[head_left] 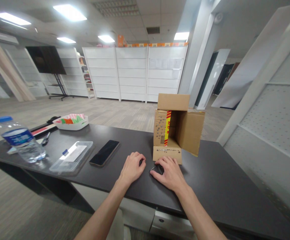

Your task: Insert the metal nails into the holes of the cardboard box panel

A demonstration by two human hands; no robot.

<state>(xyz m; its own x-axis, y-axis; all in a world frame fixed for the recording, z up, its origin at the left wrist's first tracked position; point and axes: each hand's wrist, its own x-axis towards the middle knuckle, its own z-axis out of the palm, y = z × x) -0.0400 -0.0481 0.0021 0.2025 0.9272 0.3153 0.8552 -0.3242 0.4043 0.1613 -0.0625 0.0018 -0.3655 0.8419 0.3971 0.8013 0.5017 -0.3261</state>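
Observation:
My left hand [134, 167] rests on the dark desk [140, 136] with its fingers curled in and thumb drawn close. What it may hold is hidden. To its right, my right hand [170, 172] is bent over the desktop, thumb and index finger closed about a thin, shiny metal piece [153, 169], too small to name. Just beyond the right hand stands an open cardboard box [160, 128] on its side. Its lower front flap [167, 153] hangs close to my right fingertips and bears a row of small metal studs; more dot its left panel.
Left of my hands lie a black phone [105, 152] and a clear plastic case [72, 156]. Further left stands a water bottle [22, 141]. A white tray [71, 126] of colourful pieces sits behind. A perforated white panel [272, 140] rises at right.

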